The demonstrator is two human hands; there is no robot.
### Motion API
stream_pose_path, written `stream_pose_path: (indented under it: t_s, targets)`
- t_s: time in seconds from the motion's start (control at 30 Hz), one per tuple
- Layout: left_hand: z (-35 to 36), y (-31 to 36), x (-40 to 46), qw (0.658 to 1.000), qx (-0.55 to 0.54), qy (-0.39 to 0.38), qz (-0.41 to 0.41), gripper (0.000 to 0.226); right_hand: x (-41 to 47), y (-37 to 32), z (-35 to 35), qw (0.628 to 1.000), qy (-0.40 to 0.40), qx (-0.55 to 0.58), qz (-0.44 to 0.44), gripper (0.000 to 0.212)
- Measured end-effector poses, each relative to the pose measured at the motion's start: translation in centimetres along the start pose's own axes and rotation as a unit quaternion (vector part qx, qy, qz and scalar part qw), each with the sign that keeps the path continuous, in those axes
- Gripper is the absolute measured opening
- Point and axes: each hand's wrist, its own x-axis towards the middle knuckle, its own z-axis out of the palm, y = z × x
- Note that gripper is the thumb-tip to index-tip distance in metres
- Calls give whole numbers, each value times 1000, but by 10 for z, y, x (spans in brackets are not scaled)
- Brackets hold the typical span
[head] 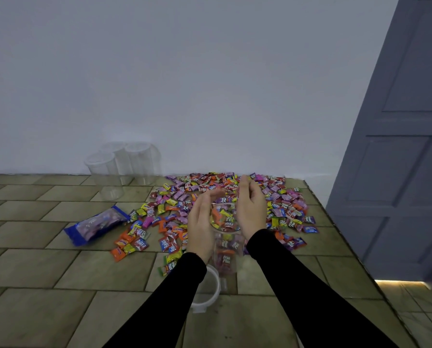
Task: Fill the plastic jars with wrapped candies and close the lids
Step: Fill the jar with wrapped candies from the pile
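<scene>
Nearest the person, a white-rimmed lid (211, 290) lies flat on the tile-patterned worktop (46, 272), partly under the left black sleeve and just in front of the open jar (226, 237). That jar is clear plastic, upright, and holds wrapped candies up to near its rim. The left hand (201, 222) flanks the jar's left side, fingers relaxed and arched toward the mouth, gripping nothing visible. The right hand (251, 212) flanks the right side, fingers loosely curled above the rim; I cannot tell whether it pinches a candy. Around and beyond the jar spreads the candy pile (235, 194). Left of the jar lies a blue candy bag (97, 226). Far left, against the wall, stand 3 lidded empty jars (124, 167).
</scene>
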Motion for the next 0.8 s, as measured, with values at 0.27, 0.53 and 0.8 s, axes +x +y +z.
stream_pose_path:
  t_s: [0.27,0.53,0.8]
  targets:
    - [-2,-12,6,1000,3,24,6,34,-1,0,0,1000,-6,0,-2,38]
    - [5,-32,2,956,-108,19,-272,89,-1,1,-4,998,-50,-20,-19,35]
    - [12,-40,3,954,-122,71,-266,82,-1,1,-12,992,-123,-6,-15,18]
